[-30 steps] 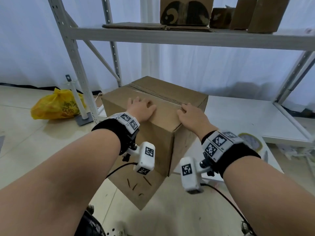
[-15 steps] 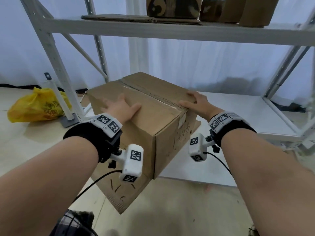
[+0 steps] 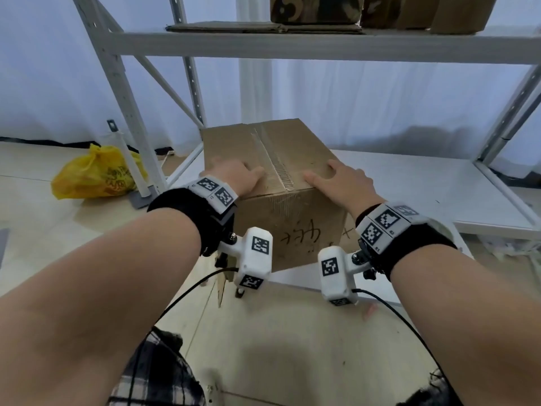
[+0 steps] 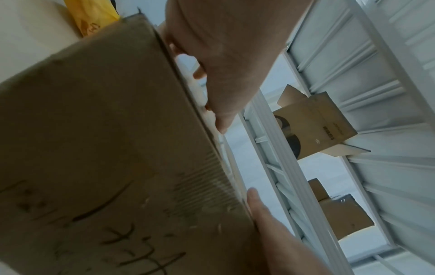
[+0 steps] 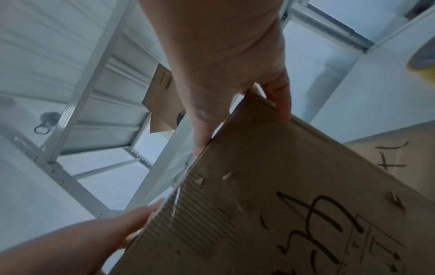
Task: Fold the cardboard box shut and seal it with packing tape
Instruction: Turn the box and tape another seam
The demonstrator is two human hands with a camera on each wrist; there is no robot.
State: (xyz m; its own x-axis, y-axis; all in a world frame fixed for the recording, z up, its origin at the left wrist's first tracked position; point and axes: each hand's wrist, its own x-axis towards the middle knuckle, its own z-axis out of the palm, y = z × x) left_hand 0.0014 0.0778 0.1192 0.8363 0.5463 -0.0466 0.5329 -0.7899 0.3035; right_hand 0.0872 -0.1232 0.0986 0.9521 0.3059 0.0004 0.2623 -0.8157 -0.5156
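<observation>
Item: cardboard box [image 3: 272,183], flaps folded down, seam [image 3: 270,155] running toward 12 o'clock; it sits on the low white shelf [image 3: 409,183], near end overhanging the front edge.

Left hand [image 3: 234,174] and right hand [image 3: 341,180]: both flat, fingers spread wide, pressing the top either side of the seam, holding nothing.

Handling: likely keep even downward pressure, flaps level, before taping.

Clearance: upper shelf [image 3: 322,48] overhead; upright [image 3: 117,92] at 10 o'clock; free shelf at 3 o'clock.
</observation>
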